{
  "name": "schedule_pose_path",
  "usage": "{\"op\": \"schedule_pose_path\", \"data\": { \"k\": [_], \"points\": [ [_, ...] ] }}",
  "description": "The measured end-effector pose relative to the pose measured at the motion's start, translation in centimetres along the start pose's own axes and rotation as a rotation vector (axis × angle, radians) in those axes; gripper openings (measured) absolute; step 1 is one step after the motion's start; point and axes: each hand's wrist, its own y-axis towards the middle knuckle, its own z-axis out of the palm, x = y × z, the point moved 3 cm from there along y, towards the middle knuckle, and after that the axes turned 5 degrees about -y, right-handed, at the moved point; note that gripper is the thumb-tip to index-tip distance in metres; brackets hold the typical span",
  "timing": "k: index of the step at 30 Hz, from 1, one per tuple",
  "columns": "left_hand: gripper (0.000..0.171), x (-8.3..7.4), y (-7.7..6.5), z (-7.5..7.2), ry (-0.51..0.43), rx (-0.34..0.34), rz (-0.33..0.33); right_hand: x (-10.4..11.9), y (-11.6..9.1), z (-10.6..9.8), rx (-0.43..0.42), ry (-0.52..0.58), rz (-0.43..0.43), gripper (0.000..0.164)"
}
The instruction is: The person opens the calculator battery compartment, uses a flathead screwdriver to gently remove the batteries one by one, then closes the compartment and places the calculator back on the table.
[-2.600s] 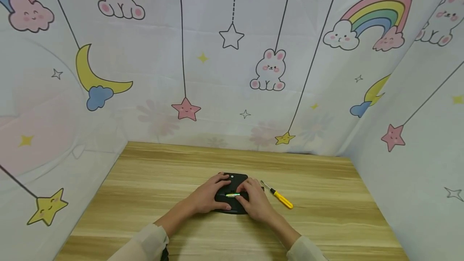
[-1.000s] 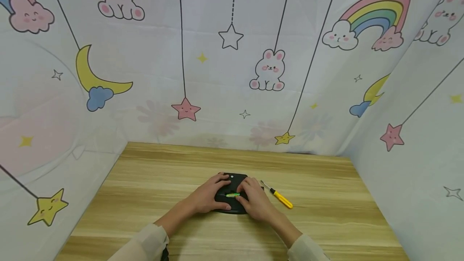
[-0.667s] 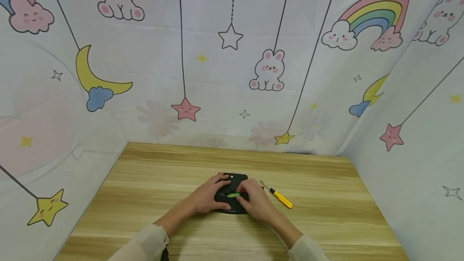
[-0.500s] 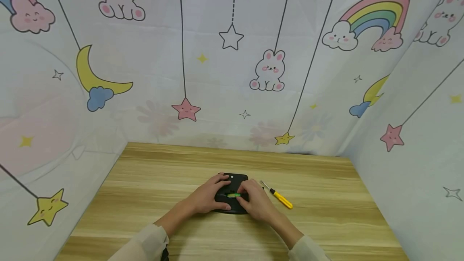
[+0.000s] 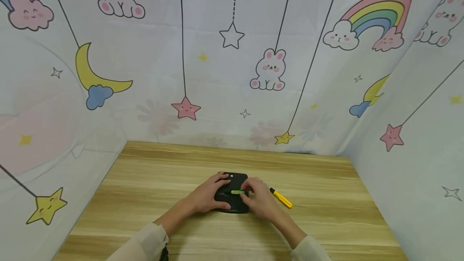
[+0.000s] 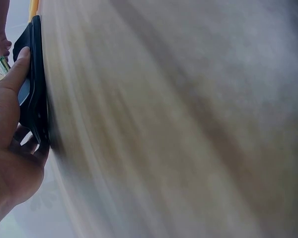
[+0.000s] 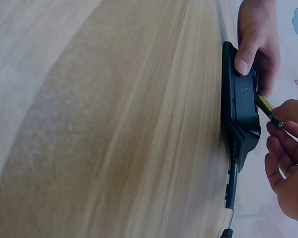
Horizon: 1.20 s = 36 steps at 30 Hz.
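Note:
A black plastic device (image 5: pixel 235 206) with a recessed slot in its upper face lies on the wooden table. My left hand (image 5: pixel 204 194) grips its left part, thumb on the near side and fingers spread toward the far edge; the left wrist view shows the thumb (image 6: pixel 21 69) on the device. Thumb and fingers of my right hand (image 5: pixel 262 200) pinch one end of a small green and yellow battery (image 5: pixel 237 191). In the right wrist view the battery (image 7: pixel 269 110) slants up from the device's face, its other end close to the slot.
Right of my right hand lies a screwdriver (image 5: pixel 280 198) with a yellow handle, its shaft tip partly hidden by the hand. A thin black piece (image 7: pixel 231 188) extends beyond the device in the right wrist view. A printed cloth (image 5: pixel 217 92) closes off the table's far side.
My right hand has shifted slightly right and away from the slot, bringing the battery up out of it. Before, the battery rolled a little in place. My left hand has stayed put.

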Motion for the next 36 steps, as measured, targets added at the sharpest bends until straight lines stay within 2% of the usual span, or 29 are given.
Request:
{"op": "schedule_pose_path", "data": {
  "k": [8, 19, 30, 36],
  "points": [
    [0.084, -0.1, -0.1, -0.1, 0.014, 0.005, 0.008, -0.3, 0.1, -0.3, -0.006, 0.061, -0.004, 0.017],
    [0.085, 0.0, -0.2, -0.1, 0.004, 0.000, 0.001, -0.8, -0.1, -0.3, 0.009, 0.052, -0.022, 0.016],
    [0.086, -0.1, -0.2, -0.1, 0.010, 0.005, 0.000, -0.9, -0.1, -0.8, -0.048, 0.070, -0.025, 0.016],
    [0.086, -0.1, -0.2, -0.1, 0.017, 0.006, 0.001, -0.9, -0.3, -1.2, -0.045, 0.082, -0.005, 0.018]
  ]
}}
